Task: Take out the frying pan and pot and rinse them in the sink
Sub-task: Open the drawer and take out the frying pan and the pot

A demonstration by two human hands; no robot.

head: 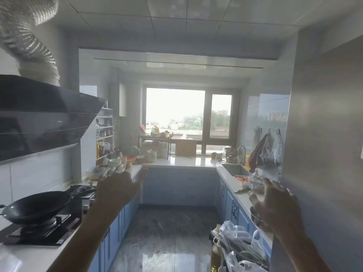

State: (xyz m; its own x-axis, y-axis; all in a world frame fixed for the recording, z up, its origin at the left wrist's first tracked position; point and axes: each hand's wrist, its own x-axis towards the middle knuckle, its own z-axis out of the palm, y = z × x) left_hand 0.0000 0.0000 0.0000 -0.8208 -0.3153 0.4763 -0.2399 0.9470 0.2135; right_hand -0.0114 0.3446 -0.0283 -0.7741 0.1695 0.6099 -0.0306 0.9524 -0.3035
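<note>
Your fingers are spread and hold nothing, left hand (117, 185) raised mid-frame, right hand (275, 203) at four o'clock, while the round black metal frying pan (37, 207) sits on the black gas stove (41, 232) at eight o'clock and the steel sink (234, 169) lies at three o'clock.

Kitchen aisle: free room and obstructions

Both hands raised in open air over the floor (167, 232), nothing touching their fingers. Left hand (117, 185), fingers spread: frying pan (37, 207) on the hob (39, 232) below and left of the fingertips, range hood (45, 112) overhanging it; stacked bowls (115, 162) crowd the worktop just beyond them. Right hand (275, 205), fingers loosely spread: steel wall (324, 154) close at their right, plastic bags (239, 244) beneath, sink (234, 169) farther ahead, hanging bags (267, 152) above it.
</note>
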